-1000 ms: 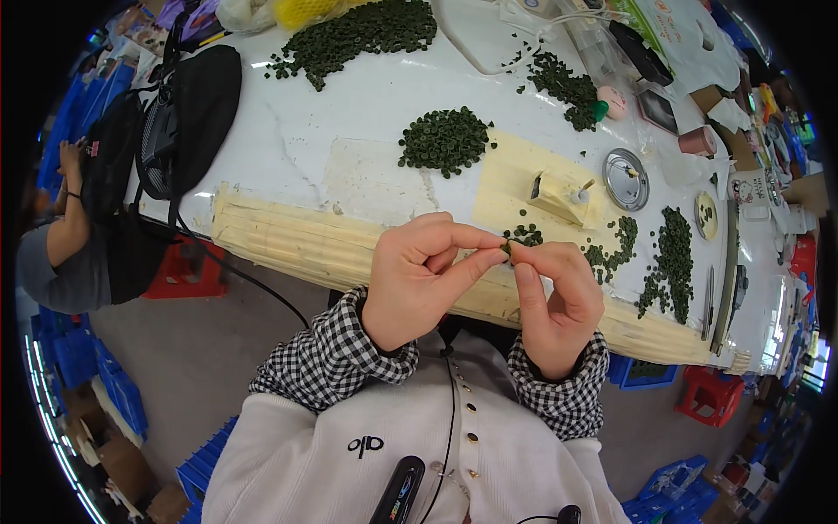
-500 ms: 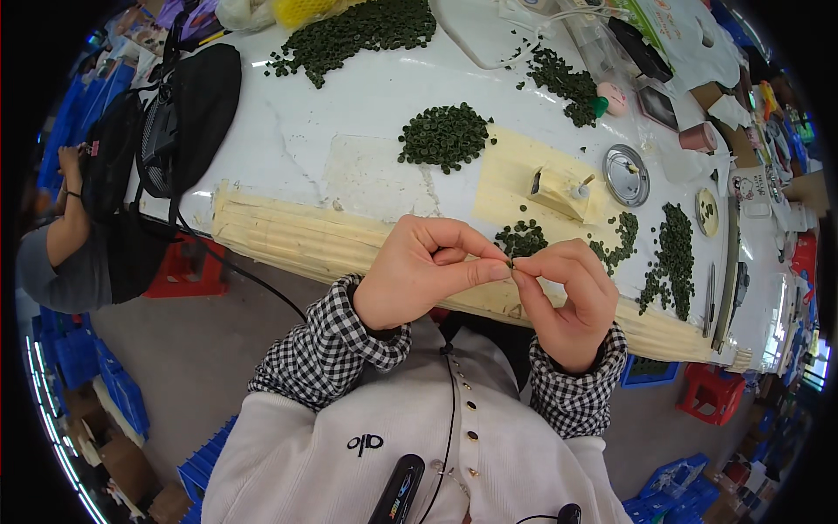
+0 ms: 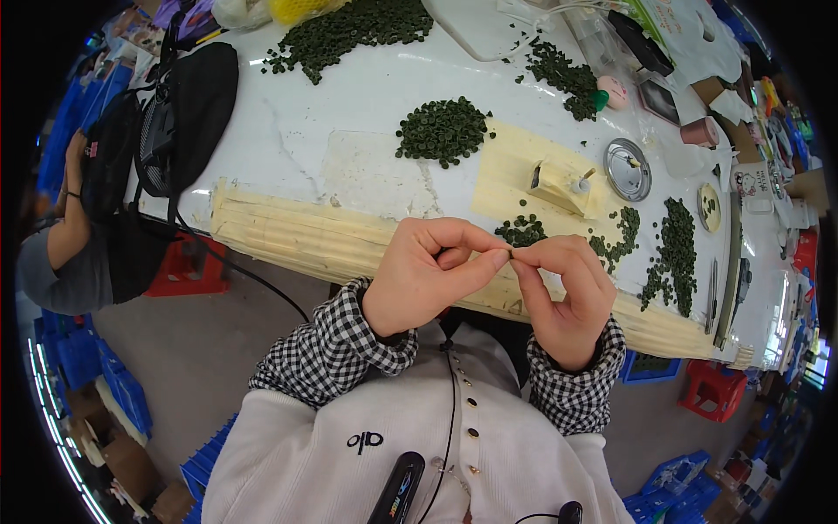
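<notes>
In front of my chest, just over the table's near edge, my left hand (image 3: 429, 272) and my right hand (image 3: 569, 293) meet fingertip to fingertip. Between them is a tiny dark green piece (image 3: 511, 255), pinched by thumb and forefinger on both sides and mostly hidden. Right behind the fingertips lies a small heap of dark green round pieces (image 3: 521, 230). Farther back sits a bigger heap of similar cup-like pieces (image 3: 443, 131). A pale yellow taped block (image 3: 559, 190) with a small white nozzle and a thin stick stands on yellow tape beyond my right hand.
A round metal lid (image 3: 628, 168) lies right of the block. More green pieces (image 3: 672, 253) spread at the right, near thin metal tools (image 3: 711, 293). Yellowish tape (image 3: 297, 229) covers the table's front edge. A black bag (image 3: 201, 113) rests at the left, beside another person's arm (image 3: 74, 188).
Both hands keep their pinch and have shifted only slightly. The fingertips have drawn closer around the small piece, which now shows less. The view has tilted a little.
</notes>
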`<state>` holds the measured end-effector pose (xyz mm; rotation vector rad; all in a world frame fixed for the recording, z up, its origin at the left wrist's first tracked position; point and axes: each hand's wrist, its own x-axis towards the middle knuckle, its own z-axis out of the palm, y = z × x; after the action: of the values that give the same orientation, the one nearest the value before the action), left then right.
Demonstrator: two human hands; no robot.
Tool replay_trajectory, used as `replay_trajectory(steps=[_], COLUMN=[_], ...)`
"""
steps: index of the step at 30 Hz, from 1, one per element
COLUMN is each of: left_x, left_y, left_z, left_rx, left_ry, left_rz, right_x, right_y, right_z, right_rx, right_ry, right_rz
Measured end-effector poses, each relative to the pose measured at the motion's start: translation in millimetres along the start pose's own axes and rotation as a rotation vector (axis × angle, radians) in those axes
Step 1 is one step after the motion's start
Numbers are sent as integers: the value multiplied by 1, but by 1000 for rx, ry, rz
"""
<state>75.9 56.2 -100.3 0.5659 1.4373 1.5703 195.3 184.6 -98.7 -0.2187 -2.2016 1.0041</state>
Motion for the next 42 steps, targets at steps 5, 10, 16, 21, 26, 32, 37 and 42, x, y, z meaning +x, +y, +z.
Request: replay_trajectory(steps=[5, 10, 16, 21, 26, 32, 37, 42], left_x=[0, -1, -3, 0, 9, 17, 14, 11], left_y=[-2, -2, -11, -7, -9, -17, 1, 3], left_z=[1, 2, 4, 4, -9, -16, -18, -25], left_rx=[-32, 63, 103, 48, 509, 789, 282, -850], left_ry=[6, 38, 80, 108, 133, 221, 118, 136], left_rz=[14, 86, 185, 73, 276, 420, 115, -142], right_x=[-2, -8, -10, -9, -12, -18, -23, -19], right_y=[-1, 1, -2, 3, 5, 17, 19, 20], right_z=[0, 4, 10, 11, 1, -34, -52, -52], right_rx=[191, 393, 396, 370, 297, 108, -155, -445], right_ry=[1, 14, 46, 42, 124, 279, 249, -22], right_rz=[178, 342, 340, 331, 401, 448, 428, 226])
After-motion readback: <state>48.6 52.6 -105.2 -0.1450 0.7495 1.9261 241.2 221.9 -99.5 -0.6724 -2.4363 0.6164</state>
